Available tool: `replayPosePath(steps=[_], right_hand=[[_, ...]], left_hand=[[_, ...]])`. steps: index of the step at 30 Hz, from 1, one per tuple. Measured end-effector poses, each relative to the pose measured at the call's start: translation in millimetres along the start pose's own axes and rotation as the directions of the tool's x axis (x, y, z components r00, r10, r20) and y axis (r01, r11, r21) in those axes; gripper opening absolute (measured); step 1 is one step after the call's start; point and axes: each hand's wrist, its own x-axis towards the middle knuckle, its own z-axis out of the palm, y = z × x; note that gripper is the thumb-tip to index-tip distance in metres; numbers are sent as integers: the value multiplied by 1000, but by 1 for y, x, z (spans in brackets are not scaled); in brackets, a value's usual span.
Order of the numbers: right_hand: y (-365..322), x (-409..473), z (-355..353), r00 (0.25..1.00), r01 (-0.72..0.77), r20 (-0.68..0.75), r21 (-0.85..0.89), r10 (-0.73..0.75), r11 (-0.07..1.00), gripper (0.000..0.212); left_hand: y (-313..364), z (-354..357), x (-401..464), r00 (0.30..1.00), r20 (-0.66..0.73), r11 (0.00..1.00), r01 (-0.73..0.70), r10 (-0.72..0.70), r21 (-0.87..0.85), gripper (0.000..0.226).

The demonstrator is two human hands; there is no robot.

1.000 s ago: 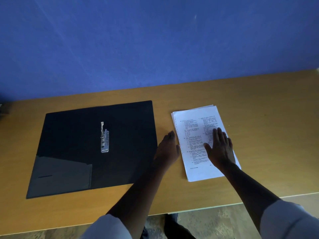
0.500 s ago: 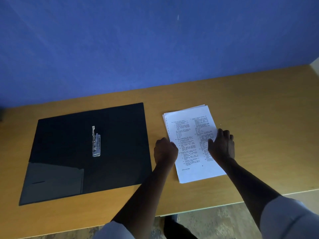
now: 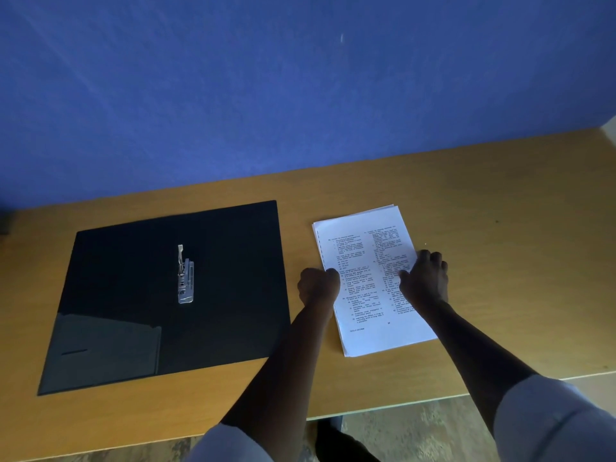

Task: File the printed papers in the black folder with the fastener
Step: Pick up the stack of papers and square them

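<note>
Papers gripped at both edges — left hand, right hand, beside open folder

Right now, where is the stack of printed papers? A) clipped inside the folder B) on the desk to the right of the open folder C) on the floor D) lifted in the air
B: the papers lie flat on the desk, right of the open black folder, with both hands at their side edges.

printed papers carry two columns of text, too small to read.
</note>
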Motion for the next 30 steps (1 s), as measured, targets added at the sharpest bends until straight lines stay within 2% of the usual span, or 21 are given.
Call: replayPosePath(steps=[4, 8, 12, 22, 30], right_hand=[[0, -1, 0, 1000, 0, 2, 4, 0, 1000, 54], [1, -2, -1, 1000, 1, 4, 1, -1, 1000, 55], [0, -3, -1, 1000, 8, 0, 5, -8, 1000, 55], [0, -5, -2, 1000, 11, 11, 5, -11, 1000, 55], [2, -4, 0, 1000, 26, 9, 9, -26, 1000, 56]], left_hand=[[-1, 5, -7, 999, 23, 999, -25, 25, 23, 12], [3, 15, -16, 1000, -2, 999, -22, 22, 31, 33], [6, 14, -19, 1000, -17, 1000, -5, 5, 5, 38], [7, 22, -21, 998, 21, 997, -50, 51, -60, 22], [3, 26, -10, 1000, 29, 996, 7, -4, -90, 28]])
